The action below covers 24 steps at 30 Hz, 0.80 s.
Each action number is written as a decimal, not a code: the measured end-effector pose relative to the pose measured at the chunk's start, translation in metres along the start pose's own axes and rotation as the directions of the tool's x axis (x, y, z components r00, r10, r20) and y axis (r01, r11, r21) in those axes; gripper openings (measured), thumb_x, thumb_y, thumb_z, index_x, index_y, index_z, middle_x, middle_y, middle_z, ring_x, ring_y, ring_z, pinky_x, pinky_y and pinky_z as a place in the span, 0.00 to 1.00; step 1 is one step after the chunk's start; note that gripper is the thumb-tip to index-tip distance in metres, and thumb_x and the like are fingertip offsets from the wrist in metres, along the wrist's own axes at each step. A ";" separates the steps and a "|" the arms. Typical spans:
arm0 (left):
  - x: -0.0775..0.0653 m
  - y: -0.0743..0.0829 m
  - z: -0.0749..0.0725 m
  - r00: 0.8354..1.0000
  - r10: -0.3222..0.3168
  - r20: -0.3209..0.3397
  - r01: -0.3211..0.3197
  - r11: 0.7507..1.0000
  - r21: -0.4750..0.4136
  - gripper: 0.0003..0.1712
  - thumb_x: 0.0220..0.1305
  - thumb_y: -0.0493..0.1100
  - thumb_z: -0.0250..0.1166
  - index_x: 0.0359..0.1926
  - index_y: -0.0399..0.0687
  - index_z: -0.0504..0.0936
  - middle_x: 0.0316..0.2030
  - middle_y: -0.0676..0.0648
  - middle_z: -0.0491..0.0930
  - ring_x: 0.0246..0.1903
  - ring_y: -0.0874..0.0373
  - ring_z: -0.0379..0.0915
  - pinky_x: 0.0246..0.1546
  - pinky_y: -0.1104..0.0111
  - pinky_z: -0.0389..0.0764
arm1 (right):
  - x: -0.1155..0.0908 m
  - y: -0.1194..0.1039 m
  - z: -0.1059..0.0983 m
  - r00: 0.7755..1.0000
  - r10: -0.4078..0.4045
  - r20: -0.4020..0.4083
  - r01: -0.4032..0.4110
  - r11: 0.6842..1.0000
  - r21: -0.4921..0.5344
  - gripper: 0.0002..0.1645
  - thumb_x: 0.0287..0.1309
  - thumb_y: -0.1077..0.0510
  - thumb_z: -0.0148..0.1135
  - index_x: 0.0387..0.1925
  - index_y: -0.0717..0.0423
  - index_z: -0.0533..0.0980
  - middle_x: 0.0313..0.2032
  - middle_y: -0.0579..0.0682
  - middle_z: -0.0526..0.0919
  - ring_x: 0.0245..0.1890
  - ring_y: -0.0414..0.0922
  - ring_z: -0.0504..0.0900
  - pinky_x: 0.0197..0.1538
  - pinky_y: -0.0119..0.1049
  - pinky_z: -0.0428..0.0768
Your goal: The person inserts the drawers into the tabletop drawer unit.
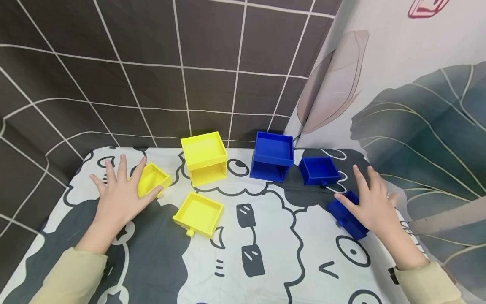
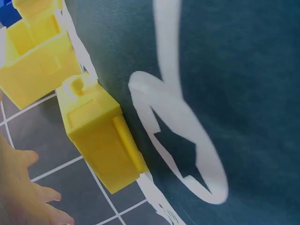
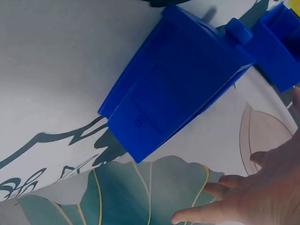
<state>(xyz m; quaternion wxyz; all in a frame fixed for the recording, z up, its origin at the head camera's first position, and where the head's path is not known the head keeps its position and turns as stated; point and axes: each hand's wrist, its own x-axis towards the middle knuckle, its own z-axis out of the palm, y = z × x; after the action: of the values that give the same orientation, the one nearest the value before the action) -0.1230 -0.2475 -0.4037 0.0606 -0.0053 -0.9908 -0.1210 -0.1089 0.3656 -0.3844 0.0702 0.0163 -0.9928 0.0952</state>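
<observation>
My left hand is spread with straight fingers beside a small yellow drawer, its thumb overlapping the drawer's front in the head view. In the left wrist view that drawer shows its round knob, with the fingers apart from it. A second yellow drawer lies right of this hand, below an open-fronted yellow box. Fingers extended, my right hand hovers by a tilted blue drawer, partly covering it. The right wrist view shows a gap between the fingers and this drawer.
An open-fronted blue box stands at the back middle, with another blue drawer to its right. A printed cloth covers the surface. Behind rise a dark checked cloth and a leaf-patterned curtain.
</observation>
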 end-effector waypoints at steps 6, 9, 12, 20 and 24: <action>0.003 0.005 -0.004 0.998 0.021 -0.053 -0.022 1.000 -0.021 0.54 0.67 0.65 0.63 0.84 0.47 0.55 0.81 0.22 0.44 0.79 0.15 0.35 0.73 0.18 0.38 | 0.003 -0.002 -0.003 0.992 -0.053 -0.113 0.065 0.992 0.109 0.54 0.73 0.36 0.61 0.84 0.59 0.50 0.78 0.80 0.53 0.73 0.83 0.57 0.64 0.90 0.58; 0.006 0.009 -0.006 0.996 0.034 -0.080 -0.038 0.998 -0.048 0.52 0.67 0.63 0.64 0.83 0.46 0.56 0.80 0.23 0.47 0.79 0.18 0.39 0.77 0.22 0.41 | 0.003 -0.003 -0.006 0.991 -0.046 -0.127 0.067 0.984 0.166 0.51 0.75 0.39 0.60 0.84 0.60 0.51 0.77 0.80 0.55 0.74 0.82 0.57 0.66 0.88 0.58; 0.009 0.013 -0.008 0.994 0.051 -0.101 -0.060 0.994 -0.088 0.50 0.69 0.60 0.64 0.83 0.45 0.57 0.79 0.23 0.50 0.79 0.20 0.43 0.78 0.25 0.45 | 0.002 -0.006 -0.008 0.991 -0.025 -0.129 0.052 0.977 0.209 0.48 0.77 0.41 0.58 0.84 0.60 0.52 0.77 0.79 0.57 0.75 0.81 0.57 0.67 0.87 0.58; 0.016 0.032 -0.016 0.989 0.072 -0.128 -0.099 0.971 -0.218 0.45 0.74 0.54 0.63 0.83 0.44 0.57 0.81 0.26 0.51 0.78 0.21 0.48 0.74 0.23 0.55 | 0.000 -0.014 -0.012 0.991 -0.007 -0.136 0.060 0.920 0.387 0.41 0.81 0.48 0.55 0.83 0.62 0.55 0.75 0.77 0.63 0.74 0.79 0.62 0.82 0.45 0.68; 0.020 0.041 -0.018 0.984 0.087 -0.157 -0.127 0.954 -0.271 0.43 0.76 0.54 0.60 0.83 0.44 0.56 0.81 0.27 0.52 0.78 0.22 0.49 0.72 0.22 0.58 | -0.002 -0.018 -0.013 0.993 -0.009 -0.121 0.070 0.857 0.510 0.37 0.82 0.53 0.53 0.82 0.62 0.56 0.74 0.75 0.66 0.75 0.64 0.70 0.59 0.00 0.56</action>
<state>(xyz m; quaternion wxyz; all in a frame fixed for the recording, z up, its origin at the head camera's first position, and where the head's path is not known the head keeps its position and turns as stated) -0.1399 -0.2122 -0.3739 0.1368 -0.0588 -0.9550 -0.2564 -0.1047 0.3503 -0.3690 0.1222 0.0493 -0.9254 0.3554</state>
